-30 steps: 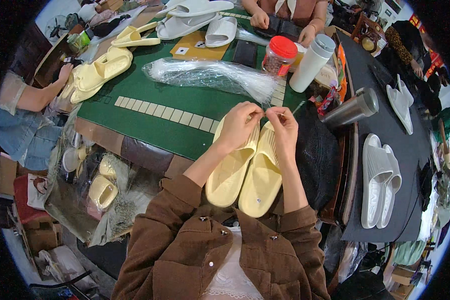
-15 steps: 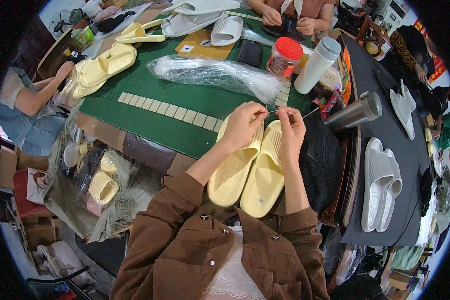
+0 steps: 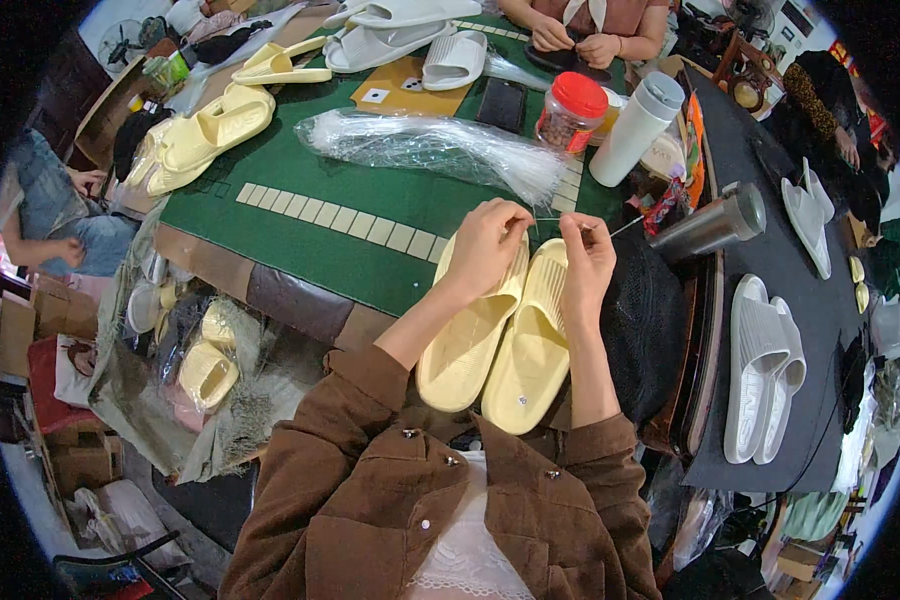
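A pair of pale yellow slide slippers (image 3: pixel 523 388) lies side by side in front of me at the table edge, toes pointing away. Over their toe ends, my left hand (image 3: pixel 485 245) pinches a thin whitish plastic strand (image 3: pixel 545 219). My right hand (image 3: pixel 588 262) grips the same strand farther right, fingertips pressed together, so it spans the short gap between them. Whether the strand passes through the slippers is too fine to tell. Just beyond my hands, a clear plastic bag (image 3: pixel 410 140) holds a bundle of similar white strands.
On the green table stand a red-lidded jar (image 3: pixel 570 115), a white bottle (image 3: pixel 638 130) and a steel tumbler (image 3: pixel 715 222). Grey slippers (image 3: pixel 760 370) lie on the dark surface at right. Yellow slippers (image 3: pixel 210 135) sit far left, above a sack (image 3: pixel 260 400). Co-workers sit across and at left.
My right hand has shifted slightly right and the gap between my fingertips is a little wider. At left, the co-worker's hands have drawn back from the table.
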`<state>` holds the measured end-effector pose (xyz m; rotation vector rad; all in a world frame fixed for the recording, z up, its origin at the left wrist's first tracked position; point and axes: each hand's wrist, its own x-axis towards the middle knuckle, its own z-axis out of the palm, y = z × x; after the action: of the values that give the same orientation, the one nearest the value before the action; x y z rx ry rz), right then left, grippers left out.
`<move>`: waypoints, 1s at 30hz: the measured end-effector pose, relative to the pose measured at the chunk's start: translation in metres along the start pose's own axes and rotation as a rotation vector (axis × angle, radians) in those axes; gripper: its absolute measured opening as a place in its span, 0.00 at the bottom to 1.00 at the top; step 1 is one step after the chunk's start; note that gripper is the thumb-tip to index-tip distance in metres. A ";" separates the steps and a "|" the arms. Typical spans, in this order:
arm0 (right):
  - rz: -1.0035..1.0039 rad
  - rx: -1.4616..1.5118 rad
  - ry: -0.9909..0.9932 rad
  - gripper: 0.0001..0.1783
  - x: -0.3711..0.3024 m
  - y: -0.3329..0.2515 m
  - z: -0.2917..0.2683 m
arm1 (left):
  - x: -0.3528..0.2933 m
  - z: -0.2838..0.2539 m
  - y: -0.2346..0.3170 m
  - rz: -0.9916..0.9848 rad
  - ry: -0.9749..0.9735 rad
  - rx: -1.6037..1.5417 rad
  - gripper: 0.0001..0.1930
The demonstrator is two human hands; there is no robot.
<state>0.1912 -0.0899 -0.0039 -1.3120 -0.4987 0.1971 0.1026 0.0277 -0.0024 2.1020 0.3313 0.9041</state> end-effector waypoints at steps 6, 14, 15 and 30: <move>0.011 0.009 0.021 0.07 -0.001 -0.005 0.002 | 0.001 0.000 -0.003 -0.051 0.090 -0.112 0.04; 0.049 -0.084 -0.086 0.10 0.002 -0.003 -0.001 | 0.003 -0.002 0.002 -0.127 0.078 -0.177 0.05; 0.060 -0.106 -0.099 0.10 0.002 -0.003 0.000 | 0.002 -0.003 0.001 -0.106 0.101 -0.176 0.05; 0.104 -0.235 -0.146 0.10 0.003 0.002 0.001 | 0.003 -0.009 -0.010 -0.260 0.287 -0.342 0.05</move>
<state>0.1938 -0.0873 -0.0049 -1.5617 -0.5908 0.3301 0.0988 0.0404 -0.0046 1.5775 0.5437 1.0249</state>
